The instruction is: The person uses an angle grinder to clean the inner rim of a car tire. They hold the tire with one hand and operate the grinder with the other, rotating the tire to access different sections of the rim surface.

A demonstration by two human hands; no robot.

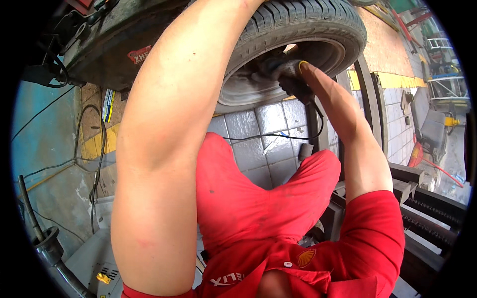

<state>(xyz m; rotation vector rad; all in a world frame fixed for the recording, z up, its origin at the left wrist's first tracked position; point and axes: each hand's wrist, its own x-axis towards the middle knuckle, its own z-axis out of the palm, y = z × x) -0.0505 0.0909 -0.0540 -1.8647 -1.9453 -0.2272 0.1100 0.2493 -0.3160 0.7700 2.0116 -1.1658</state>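
A car tyre point(298, 27) on a pale metal wheel rim point(238, 92) stands in front of me at the top of the view. My right hand point(287, 68), in a grey knitted glove with a yellow cuff, reaches into the hollow of the rim. Its fingers are closed around a dark corded power tool point(296, 89), whose working end is blurred and partly hidden against the rim. A black cord point(278, 135) runs from the tool's lower end. My left forearm point(198, 54) stretches up past the tyre's left side, and its hand lies beyond the upper edge.
Dark steel machine beams point(432, 218) lie to my right. At the left stand a dark machine body point(114, 59), a hanging cable point(102, 144) and a black upright rod point(31, 208). Grey floor tiles point(243, 151) show below the wheel; a red dustpan point(415, 154) lies far right.
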